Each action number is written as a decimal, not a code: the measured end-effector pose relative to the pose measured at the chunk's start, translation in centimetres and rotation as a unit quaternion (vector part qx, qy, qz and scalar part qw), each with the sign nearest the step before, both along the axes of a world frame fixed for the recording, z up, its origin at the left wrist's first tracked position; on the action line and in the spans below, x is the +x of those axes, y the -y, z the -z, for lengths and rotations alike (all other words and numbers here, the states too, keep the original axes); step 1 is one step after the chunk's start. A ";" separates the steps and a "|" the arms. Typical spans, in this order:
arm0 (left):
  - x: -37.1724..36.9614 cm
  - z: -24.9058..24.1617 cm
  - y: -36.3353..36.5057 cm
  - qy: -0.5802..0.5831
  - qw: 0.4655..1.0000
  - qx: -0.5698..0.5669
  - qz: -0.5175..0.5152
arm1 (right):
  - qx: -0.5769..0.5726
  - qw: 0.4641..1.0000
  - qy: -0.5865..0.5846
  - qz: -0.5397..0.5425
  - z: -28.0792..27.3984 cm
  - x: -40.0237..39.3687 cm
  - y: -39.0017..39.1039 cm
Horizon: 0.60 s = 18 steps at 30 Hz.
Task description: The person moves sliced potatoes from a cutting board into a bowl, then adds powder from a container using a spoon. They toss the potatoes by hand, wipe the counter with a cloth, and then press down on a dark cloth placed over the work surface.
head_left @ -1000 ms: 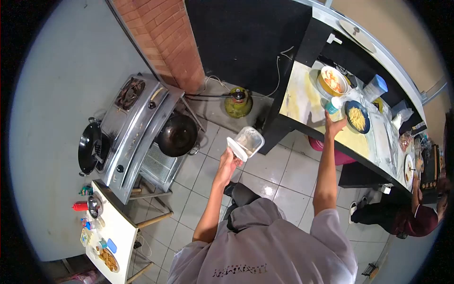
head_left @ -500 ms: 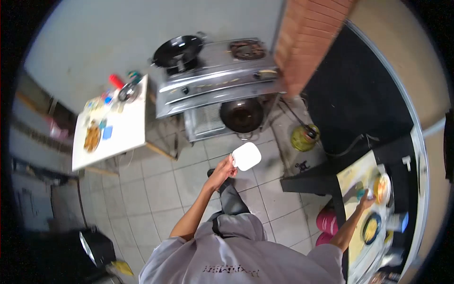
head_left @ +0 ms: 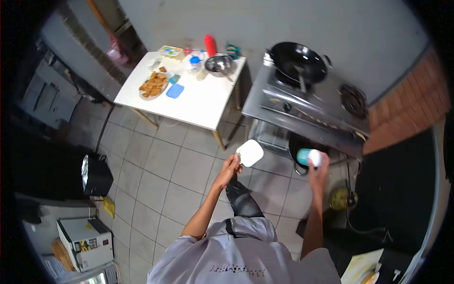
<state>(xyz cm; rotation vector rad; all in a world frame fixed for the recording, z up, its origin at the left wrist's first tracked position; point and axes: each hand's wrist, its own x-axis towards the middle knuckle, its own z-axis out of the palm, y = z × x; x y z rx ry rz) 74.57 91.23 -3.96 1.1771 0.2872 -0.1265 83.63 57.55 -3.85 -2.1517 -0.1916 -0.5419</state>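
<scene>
Strong fisheye, black vignette at corners; even bright light centre, dim left edge, slight motion blur.

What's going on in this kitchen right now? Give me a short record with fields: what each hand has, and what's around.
Left hand: grip closed on a white plastic container, held out over the tiled floor
Right hand: grip closed on a small teal bottle
Ahead right: steel gas stove with a black wok on top; a second wok below it
Ahead left: white table carrying a plate of fried food, a metal bowl, a red bottle
Floor, right: green gas cylinder
</scene>
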 end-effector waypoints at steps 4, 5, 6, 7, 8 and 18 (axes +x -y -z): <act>3.6 3.5 -7.1 -0.020 0.992 -0.018 -0.127 | 0.098 0.970 -0.082 -0.206 1.7 7.5 -17.8; 4.4 4.1 -8.9 -0.028 0.985 -0.020 -0.167 | 0.093 0.962 -0.091 -0.239 1.9 8.9 -22.0; 5.5 4.6 -10.5 -0.053 0.977 0.009 -0.208 | 0.087 0.957 -0.097 -0.260 2.5 10.4 -25.8; 6.3 5.2 -12.3 -0.060 0.973 0.015 -0.221 | 0.082 0.951 -0.101 -0.281 3.3 11.9 -29.5; 7.4 6.3 -14.2 -0.072 0.967 0.029 -0.241 | 0.091 0.940 -0.137 -0.300 4.7 13.5 -33.0; 14.7 9.8 -24.5 -0.135 0.919 0.064 -0.364 | -0.056 0.927 -0.139 -0.344 9.0 25.2 -51.8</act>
